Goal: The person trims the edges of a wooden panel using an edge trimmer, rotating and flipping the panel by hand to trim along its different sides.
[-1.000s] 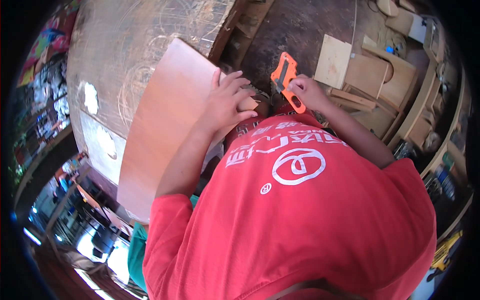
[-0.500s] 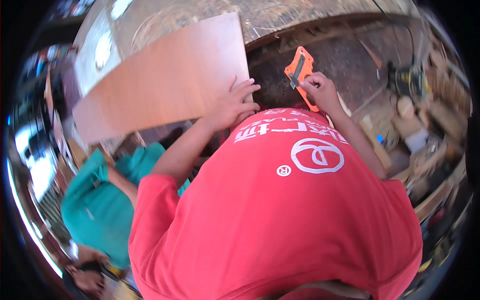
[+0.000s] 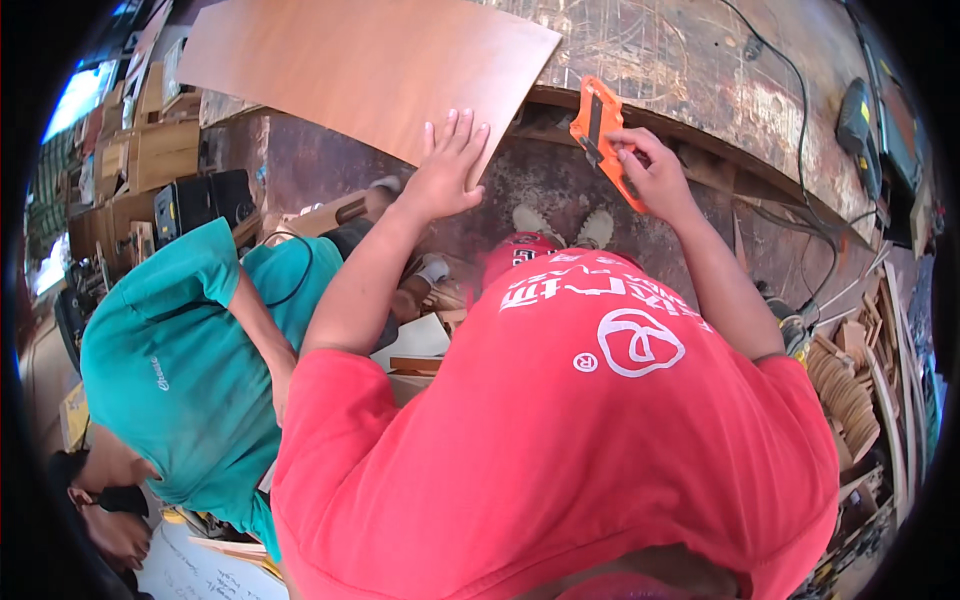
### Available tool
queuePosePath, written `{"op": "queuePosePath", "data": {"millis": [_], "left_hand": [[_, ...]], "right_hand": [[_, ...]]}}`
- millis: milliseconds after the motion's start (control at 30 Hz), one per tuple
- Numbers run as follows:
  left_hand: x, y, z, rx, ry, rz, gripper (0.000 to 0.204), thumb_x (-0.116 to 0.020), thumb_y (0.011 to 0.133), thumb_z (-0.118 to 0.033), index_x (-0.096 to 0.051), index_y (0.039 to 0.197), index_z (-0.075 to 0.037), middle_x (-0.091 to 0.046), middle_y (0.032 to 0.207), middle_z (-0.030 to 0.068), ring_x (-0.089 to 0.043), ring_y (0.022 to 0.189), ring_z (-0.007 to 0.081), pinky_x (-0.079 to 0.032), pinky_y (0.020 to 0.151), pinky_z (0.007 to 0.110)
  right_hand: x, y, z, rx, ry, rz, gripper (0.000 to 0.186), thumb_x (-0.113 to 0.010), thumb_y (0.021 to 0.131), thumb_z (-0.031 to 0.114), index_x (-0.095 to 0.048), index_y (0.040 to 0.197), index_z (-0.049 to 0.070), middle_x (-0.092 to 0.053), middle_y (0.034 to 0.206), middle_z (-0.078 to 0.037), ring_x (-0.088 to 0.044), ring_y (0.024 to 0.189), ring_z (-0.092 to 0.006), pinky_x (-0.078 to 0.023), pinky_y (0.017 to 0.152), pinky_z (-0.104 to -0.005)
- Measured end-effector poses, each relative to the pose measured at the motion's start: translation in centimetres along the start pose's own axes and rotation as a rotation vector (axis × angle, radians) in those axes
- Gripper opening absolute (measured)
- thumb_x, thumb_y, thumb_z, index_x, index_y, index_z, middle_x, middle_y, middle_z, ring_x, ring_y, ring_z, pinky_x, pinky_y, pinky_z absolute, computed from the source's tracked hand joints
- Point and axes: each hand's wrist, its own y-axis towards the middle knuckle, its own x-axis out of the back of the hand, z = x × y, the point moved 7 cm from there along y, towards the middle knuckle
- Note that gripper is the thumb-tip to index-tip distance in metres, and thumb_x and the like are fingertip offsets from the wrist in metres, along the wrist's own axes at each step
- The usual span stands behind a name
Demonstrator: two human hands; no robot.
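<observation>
My left hand (image 3: 445, 175) lies with fingers spread on the lower right corner of a smooth reddish-brown wooden panel (image 3: 370, 55), near its edge. The panel rests at the bench's front edge, its narrower end toward the left. To the right of it, my right hand (image 3: 650, 170) grips an orange hand tool (image 3: 599, 110) with a long dark metal insert, held apart from the panel over the bench edge. Behind the panel and tool stretches the scratched, stained bench top (image 3: 680, 60). My feet show on the floor below.
A co-worker in a teal shirt (image 3: 190, 380) is bent over close on my left. Wooden offcuts (image 3: 160, 150) and a black case (image 3: 200, 203) lie beyond them. A black cable (image 3: 790, 80) runs over the bench near a dark power tool (image 3: 855, 115). Wood strips (image 3: 880, 380) are piled at right.
The view has swung round; the panel now sits higher in the picture, more crosswise on the bench. My left hand stays on its corner. The co-worker in teal has come fully into view.
</observation>
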Motion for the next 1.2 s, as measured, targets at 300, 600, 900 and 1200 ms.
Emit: {"op": "queuePosePath", "data": {"millis": [300, 600, 900, 1200], "left_hand": [[0.1, 0.9, -0.5, 0.03, -0.034, 0.099, 0.098, -0.072, 0.074, -0.021, -0.015, 0.152, -0.008, -0.004, 0.158, 0.0231, 0.001, 0.147, 0.0381, 0.0, 0.115, 0.059], [2.0, 0.7, -0.9, 0.052, 0.062, 0.142, 0.105, -0.08, 0.068, -0.027, -0.02, 0.152, -0.013, -0.017, 0.157, 0.0182, -0.015, 0.146, 0.0353, -0.015, 0.117, 0.055], [2.4, 0.2, 1.4, 0.082, 0.301, 0.162, 0.091, -0.069, 0.075, -0.009, -0.023, 0.151, -0.032, -0.019, 0.159, 0.0085, -0.02, 0.146, 0.0301, -0.017, 0.117, 0.055], [2.2, 6.3, 0.8, -0.101, 0.299, 0.013, 0.094, -0.073, 0.072, -0.016, -0.023, 0.152, -0.021, -0.02, 0.158, 0.0108, -0.021, 0.145, 0.0326, -0.017, 0.116, 0.057]], "right_hand": [[-0.3, 3.7, -1.5, -0.19, 0.361, -0.066, 0.034, -0.057, 0.096, 0.01, -0.055, 0.129, 0.005, -0.06, 0.102, 0.002, -0.055, 0.086, -0.0039, -0.049, 0.07, -0.0197], [-0.4, 11.3, -3.8, -0.2, 0.944, 0.011, 0.059, -0.056, 0.091, -0.003, -0.031, 0.143, 0.006, -0.06, 0.111, -0.009, -0.06, 0.1, -0.0163, -0.051, 0.09, -0.0298], [2.2, 12.4, -4.9, -0.294, 1.312, 0.184, 0.045, -0.055, 0.091, 0.002, -0.041, 0.133, 0.007, -0.059, 0.119, -0.007, -0.057, 0.112, -0.0217, -0.043, 0.103, -0.0392], [1.4, 10.1, -4.7, -0.365, 1.195, 0.186, 0.048, -0.058, 0.091, 0.005, -0.038, 0.134, 0.01, -0.057, 0.121, -0.006, -0.059, 0.105, -0.0181, -0.051, 0.089, -0.0351]]}}
